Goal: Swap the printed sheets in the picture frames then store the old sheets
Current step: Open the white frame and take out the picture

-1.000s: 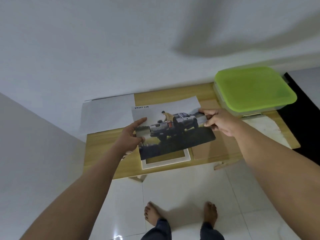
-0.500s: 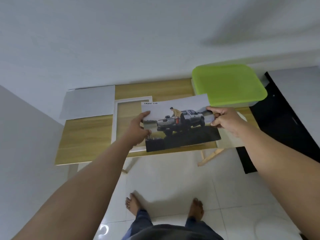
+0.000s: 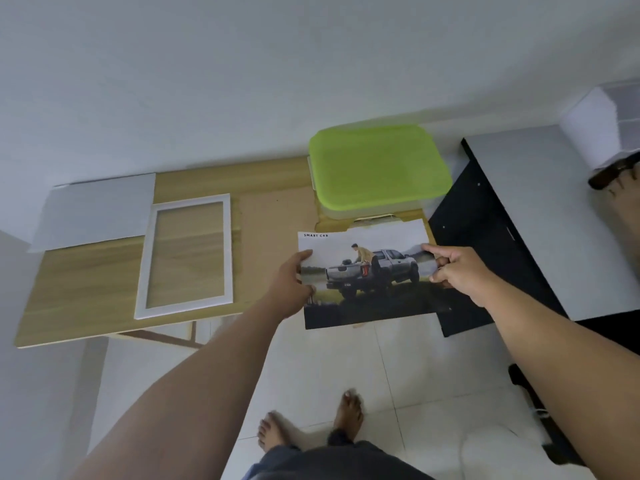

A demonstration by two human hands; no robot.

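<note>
i see the left hand (image 3: 289, 285) and right hand (image 3: 457, 271) pinching the truck print (image 3: 367, 271) by its side edges, over the table's (image 3: 86, 289) near right corner. left of it the white frame (image 3: 187, 258) lies flat; just beyond the print sits the green-lidded box (image 3: 377, 168).

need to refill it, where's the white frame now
Head view: the white frame lies flat on the left half of the table, right beside the grey sheet and left of the car print.
</note>
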